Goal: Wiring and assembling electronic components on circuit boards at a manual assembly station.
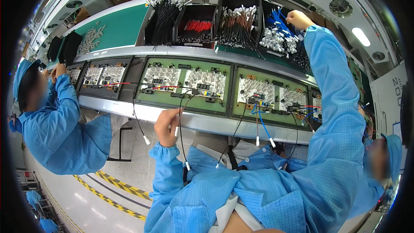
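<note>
My left hand point(166, 127) is closed in front of the table edge, its fingertips against a brown wire point(179, 118) with a white connector. That wire and a black wire point(181, 142) hang from the circuit board point(207, 82) in a green-based fixture. My right hand point(299, 20) reaches far across to the back right with curled fingers. It is over a bin of blue wires point(278, 20) with white connectors; whatever is between its fingers is too small to tell. In the right fixture, another circuit board point(257, 90) has blue, brown and black wires hanging off its front.
Behind the fixtures stand dark bins with black wires point(166, 17), red wires point(198, 26) and brown wires point(239, 19). A metal rail point(207, 121) runs along the front. A co-worker point(60, 116) works at the left, another point(379, 164) sits close at my right.
</note>
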Motion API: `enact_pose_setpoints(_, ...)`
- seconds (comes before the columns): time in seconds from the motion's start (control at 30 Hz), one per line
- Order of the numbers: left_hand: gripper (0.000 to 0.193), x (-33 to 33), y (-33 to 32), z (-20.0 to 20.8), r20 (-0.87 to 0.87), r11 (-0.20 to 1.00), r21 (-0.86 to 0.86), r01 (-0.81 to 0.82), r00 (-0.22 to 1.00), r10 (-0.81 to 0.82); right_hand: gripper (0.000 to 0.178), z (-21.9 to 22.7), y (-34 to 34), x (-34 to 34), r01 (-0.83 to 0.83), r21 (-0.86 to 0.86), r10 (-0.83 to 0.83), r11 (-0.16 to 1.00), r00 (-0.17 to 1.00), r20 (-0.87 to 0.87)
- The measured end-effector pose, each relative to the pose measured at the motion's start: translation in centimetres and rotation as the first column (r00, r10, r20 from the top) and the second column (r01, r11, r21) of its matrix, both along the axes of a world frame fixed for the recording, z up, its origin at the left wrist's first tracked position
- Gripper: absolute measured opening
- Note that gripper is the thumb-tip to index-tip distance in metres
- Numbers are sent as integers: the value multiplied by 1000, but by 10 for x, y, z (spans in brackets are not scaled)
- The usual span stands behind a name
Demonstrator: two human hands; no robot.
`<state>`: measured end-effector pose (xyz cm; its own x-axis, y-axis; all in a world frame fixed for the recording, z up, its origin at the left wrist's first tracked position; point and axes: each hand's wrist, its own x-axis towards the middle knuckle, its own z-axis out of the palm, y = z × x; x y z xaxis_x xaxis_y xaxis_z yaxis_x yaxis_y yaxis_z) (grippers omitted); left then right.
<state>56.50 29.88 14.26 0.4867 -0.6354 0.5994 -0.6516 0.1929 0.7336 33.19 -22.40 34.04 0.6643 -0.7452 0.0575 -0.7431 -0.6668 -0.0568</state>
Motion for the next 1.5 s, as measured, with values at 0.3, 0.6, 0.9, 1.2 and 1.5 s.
enact_pose_setpoints(0.3, 30, 26, -20, -6, 95, 968, 115, -224, 972, 214, 39, -35, -5, 52, 119, -188, -145, 975, 981, -133)
enact_pose_setpoints(0.6, 25, 30, -20, -3, 95, 956, 100, -276, 959, 267, 33, -46, -44, 68, 306, -76, -295, 949, 947, 124)
enact_pose_setpoints(0.9, 25, 28, -22, -1, 76, 954, 102, -282, 959, 275, 26, -58, -56, 52, 189, 208, -247, 960, 918, 310)
enact_pose_setpoints(1.2, 24, 30, -21, 0, 65, 955, 115, -274, 961, 268, 28, -55, -31, 66, 105, -133, -97, 986, 993, 63)
enact_pose_setpoints(1.5, 24, 32, -20, -1, 68, 954, 112, -278, 960, 272, 25, -39, -32, 56, 65, -148, -27, 987, 969, 244)
